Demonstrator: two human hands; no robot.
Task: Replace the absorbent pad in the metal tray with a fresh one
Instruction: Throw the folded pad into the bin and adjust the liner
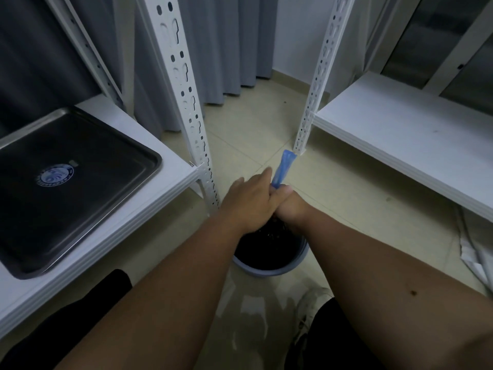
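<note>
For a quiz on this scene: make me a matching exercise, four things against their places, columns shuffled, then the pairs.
Things:
1. metal tray
2. bin
3. blue pad
4. white shoe

Places:
A. on the floor under the hands
B. rolled up, held above the bin
C. on the white shelf at left
D. low in the picture, beside the right forearm

Pairs: 1-C, 2-A, 3-B, 4-D

Open floor lane between two white perforated steel uprights (186, 102); round grey lined bin (269, 263) blocks near end.
</note>
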